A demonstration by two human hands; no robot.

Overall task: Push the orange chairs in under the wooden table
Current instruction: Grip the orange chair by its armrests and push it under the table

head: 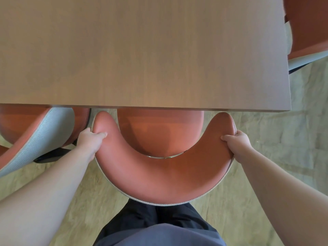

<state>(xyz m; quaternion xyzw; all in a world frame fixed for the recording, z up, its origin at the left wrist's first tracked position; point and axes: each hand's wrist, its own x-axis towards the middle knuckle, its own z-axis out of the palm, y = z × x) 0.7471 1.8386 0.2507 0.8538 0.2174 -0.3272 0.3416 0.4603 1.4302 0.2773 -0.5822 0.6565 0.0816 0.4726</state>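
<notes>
now both hands (89, 139) grip curved orange chair (159, 176).

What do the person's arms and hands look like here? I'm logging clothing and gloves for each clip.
Both arms are bare as far as the frame shows, with no sleeve in view. The left hand and right hand wear no gloves, and no rings, watch or bracelet show. Lower in frame, a grey-blue top and dark trousers are visible.

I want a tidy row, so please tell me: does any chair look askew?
Yes. The chair at left is turned at an angle to the wooden table, its grey back slanting. The chair held by the left hand and right hand sits square.
</notes>
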